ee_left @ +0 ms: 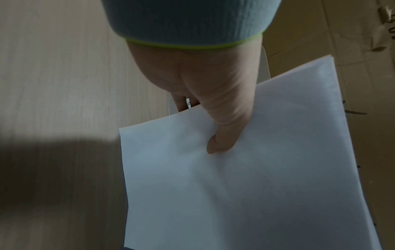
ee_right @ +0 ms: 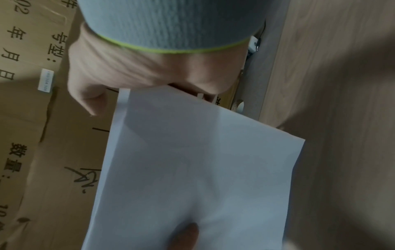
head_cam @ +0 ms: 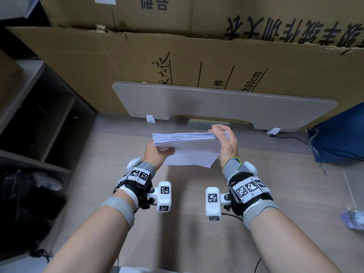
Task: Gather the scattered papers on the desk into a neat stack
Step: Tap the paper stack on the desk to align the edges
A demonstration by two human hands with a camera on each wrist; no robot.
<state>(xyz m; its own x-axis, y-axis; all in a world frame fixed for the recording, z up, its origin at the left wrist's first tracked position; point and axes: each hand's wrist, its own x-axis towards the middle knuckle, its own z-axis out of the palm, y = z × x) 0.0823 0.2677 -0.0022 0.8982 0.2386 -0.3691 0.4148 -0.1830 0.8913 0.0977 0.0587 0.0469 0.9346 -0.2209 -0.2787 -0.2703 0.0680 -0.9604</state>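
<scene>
A stack of white papers (head_cam: 189, 146) is held above the wooden desk (head_cam: 197, 223), tilted with its upper edge toward the boxes. My left hand (head_cam: 157, 152) grips its left side, thumb pressed on the near sheet (ee_left: 256, 169). My right hand (head_cam: 226, 140) grips the right end, fingers curled over the top edge. In the right wrist view the near sheet (ee_right: 192, 160) fills the centre, and the left thumb tip shows at the bottom. The sheet edges look roughly aligned.
Large cardboard boxes (head_cam: 197, 62) stand behind the desk, with a grey panel (head_cam: 216, 103) leaning on them. Dark shelving (head_cam: 39, 119) lies to the left, blue fabric (head_cam: 342, 134) to the right. A crumpled plastic item (head_cam: 352, 217) sits at the desk's right edge.
</scene>
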